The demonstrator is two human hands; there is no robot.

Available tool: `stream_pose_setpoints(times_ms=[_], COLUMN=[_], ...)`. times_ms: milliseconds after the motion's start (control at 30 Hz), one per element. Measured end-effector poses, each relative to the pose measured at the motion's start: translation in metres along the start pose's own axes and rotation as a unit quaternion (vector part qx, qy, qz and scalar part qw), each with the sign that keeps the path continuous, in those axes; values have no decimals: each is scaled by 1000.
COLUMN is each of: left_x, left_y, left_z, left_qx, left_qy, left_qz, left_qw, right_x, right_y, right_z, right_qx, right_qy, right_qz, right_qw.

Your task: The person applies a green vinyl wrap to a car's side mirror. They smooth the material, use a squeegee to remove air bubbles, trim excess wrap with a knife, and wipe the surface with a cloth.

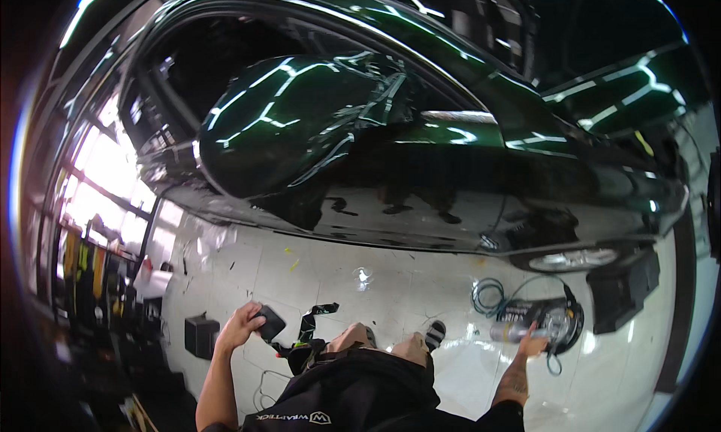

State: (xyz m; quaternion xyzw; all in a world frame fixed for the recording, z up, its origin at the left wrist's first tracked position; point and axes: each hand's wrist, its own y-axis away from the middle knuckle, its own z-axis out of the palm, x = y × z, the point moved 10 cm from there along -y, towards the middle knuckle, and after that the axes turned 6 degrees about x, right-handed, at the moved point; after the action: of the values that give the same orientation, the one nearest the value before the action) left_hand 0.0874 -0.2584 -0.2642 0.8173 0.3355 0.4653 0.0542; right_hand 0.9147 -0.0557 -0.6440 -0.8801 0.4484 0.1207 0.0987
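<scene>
My left hand is closed on the edge of a dark, flat square pad, held above the floor at the lower left. At the lower right, my right hand is closed around a silvery cylindrical tool with a yellowish band; blur and overlap with the machine behind hide its exact kind. In front of me, close up, a car's side mirror is covered in glossy dark green film. Wrinkles gather in the film toward the mirror's right end. Neither hand touches the mirror.
The glossy dark car spans the view, its wheel at right. Beneath my right hand lie a machine and a coiled hose. Black boxes stand on the tiled floor; a tool rack is left.
</scene>
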Motion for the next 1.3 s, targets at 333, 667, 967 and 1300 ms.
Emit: stream_pose_setpoints(times_ms=[333, 667, 967, 1300], left_x=[104, 187, -65, -328], left_y=[-36, -63, -110, -105], left_z=[209, 208, 66, -91], left_qx=[-87, -205, -98, -9], left_qy=[312, 398, 333, 276], left_qz=[70, 130, 11, -52], left_qw=[944, 885, 938, 960], right_x=[-293, -506, -788, -701], right_y=[239, 366, 401, 561], right_z=[-160, -380, -575, -573], right_qx=[-527, -515, 3, 234], right_qy=[-617, -539, -359, -207], right_qz=[-97, -402, -781, -681], right_qw=[577, 532, 511, 663])
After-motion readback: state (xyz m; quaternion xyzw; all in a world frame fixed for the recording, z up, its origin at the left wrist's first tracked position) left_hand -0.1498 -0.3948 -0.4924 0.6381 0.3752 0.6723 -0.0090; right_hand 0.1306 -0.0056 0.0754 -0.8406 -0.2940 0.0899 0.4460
